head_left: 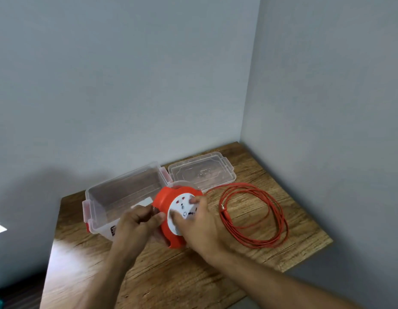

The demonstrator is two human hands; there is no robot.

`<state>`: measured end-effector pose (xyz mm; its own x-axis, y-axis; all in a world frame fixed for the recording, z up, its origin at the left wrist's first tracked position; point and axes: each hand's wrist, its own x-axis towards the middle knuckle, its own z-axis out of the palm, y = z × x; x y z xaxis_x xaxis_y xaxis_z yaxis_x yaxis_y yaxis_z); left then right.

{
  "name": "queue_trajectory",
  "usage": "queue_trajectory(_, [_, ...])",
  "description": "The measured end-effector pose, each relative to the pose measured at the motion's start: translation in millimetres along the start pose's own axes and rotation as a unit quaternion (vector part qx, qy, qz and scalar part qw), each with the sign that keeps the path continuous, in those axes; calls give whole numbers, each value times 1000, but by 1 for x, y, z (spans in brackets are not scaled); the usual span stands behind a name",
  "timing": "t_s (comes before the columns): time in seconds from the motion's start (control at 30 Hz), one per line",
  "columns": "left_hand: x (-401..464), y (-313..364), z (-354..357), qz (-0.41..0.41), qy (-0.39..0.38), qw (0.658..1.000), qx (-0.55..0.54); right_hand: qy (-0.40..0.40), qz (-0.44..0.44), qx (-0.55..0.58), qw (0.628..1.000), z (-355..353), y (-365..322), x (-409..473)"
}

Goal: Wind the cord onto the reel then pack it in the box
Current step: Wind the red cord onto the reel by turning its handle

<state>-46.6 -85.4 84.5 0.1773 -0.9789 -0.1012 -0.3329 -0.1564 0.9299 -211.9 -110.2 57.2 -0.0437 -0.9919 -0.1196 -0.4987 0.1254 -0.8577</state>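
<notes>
light: soft, even | shadow: on left wall [60, 186] | hands slightly blurred | edges bent

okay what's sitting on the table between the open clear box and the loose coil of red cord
In the head view, the red reel sits between the clear box and the cord coil, held by the left hand and right hand.

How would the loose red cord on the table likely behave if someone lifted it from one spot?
The red cord lies in slack, uneven loops on the table, so it is probably floppy and would sag and spread rather than lift as one ring. It looks thin, so likely light. Overlapping loops could tangle.
</notes>
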Motion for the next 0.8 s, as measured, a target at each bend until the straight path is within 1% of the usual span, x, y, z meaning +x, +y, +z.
queue_trajectory(0.03, [-3,-3,6,1,11,1000,0,-13,94,118,988,6,-2,-1])
queue_trajectory(0.07, [-7,-6,12,-3,19,1000,1,-41,185,214,958,8,-5,-2])
queue_trajectory(0.1, [-10,-11,17,-9,28,1000,1,-76,249,274,926,9,-4,-1])
queue_trajectory(0.13, [-12,-15,20,-18,38,999,-6,-111,277,300,906,8,-1,-2])
queue_trajectory(0.17, [-14,-19,21,-30,50,998,-18,-137,275,300,903,5,4,-4])
queue_trajectory(0.2, [-16,-22,21,-46,63,996,-33,-151,245,274,918,1,10,-6])
queue_trajectory(0.23, [-17,-22,20,-64,73,994,-44,-148,181,209,950,-3,17,-7])
queue_trajectory(0.27, [-17,-23,19,-79,76,993,-47,-128,87,102,983,-8,23,-8])
queue_trajectory(0.3, [-17,-22,18,-88,70,993,-38,-104,-25,-30,994,-13,30,-7])
queue_trajectory(0.33, [-17,-22,17,-92,59,994,-23,-97,-143,-154,973,-20,34,-5])
queue_trajectory(0.37, [-17,-21,16,-94,48,994,-10,-116,-251,-250,928,-26,37,-2])
queue_trajectory(0.4, [-17,-19,15,-96,42,994,0,-153,-337,-326,870,-33,36,0])
queue_trajectory(0.43, [-16,-17,13,-103,36,994,1,-190,-400,-385,810,-39,35,3])
queue_trajectory(0.5, [-13,-13,5,-125,17,992,-5,-249,-471,-462,709,-52,29,9])
queue_trajectory(0.57, [-8,-10,-3,-139,-6,990,1,-277,-517,-495,641,-63,26,15])
queue_trajectory(0.63, [-3,-4,-11,-148,-34,988,16,-282,-559,-508,591,-69,22,21])
queue_trajectory(0.7, [2,2,-16,-152,-68,985,41,-285,-598,-503,556,-72,15,26])
queue_trajectory(0.73, [4,4,-17,-153,-78,984,55,-288,-606,-497,550,-72,11,27])
queue_trajectory(0.8, [7,6,-20,-154,-84,981,79,-286,-606,-498,551,-69,5,28])
